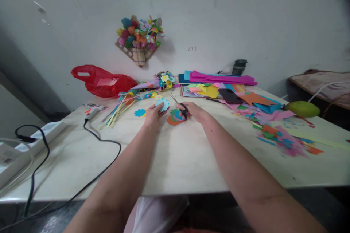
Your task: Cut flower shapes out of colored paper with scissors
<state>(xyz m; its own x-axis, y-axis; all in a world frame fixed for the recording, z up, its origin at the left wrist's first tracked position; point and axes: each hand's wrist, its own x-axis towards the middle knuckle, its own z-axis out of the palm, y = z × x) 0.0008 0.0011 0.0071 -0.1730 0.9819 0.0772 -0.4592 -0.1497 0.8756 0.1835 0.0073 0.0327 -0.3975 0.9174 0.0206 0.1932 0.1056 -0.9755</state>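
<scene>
Between the fingers of my left hand (154, 113) is a light blue scalloped paper flower (162, 105). My right hand (191, 110) holds black-handled scissors (184, 110), their blades pointing up and left, apart from the flower. Below the scissors lie overlapping paper circles, with an orange one (173, 121) at the front and green and blue ones on it. A blue scalloped paper piece (140, 113) lies left of my left hand, beside a bit of yellow paper. Behind it are small blue and yellow paper flowers (153, 95).
A red plastic bag (105, 82), paper strips (116, 113), a glue gun (93, 111) with a black cord and a power strip (41, 142) are on the left. Rightward lie coloured sheets, a dark phone (230, 96), paper scraps (290, 142) and a green oval object (302, 109).
</scene>
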